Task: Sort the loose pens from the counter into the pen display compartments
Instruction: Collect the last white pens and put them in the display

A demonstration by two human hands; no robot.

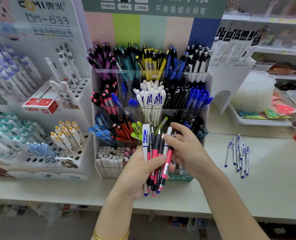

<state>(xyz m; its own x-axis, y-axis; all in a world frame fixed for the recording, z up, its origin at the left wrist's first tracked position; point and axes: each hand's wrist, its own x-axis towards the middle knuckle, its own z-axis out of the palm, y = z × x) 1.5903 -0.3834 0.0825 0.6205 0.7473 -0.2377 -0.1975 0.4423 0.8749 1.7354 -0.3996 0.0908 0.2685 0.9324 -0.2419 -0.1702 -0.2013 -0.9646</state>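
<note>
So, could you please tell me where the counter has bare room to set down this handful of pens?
Bare counter runs in front of the white stand, and between the pen display and the loose white pens; more lies right of those pens. The pen display itself and the tray behind are crowded.

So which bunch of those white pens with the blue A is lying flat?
The loose bunch on the counter, right of the display. The others stand upright in a middle compartment, or are held in the left hand.
</note>
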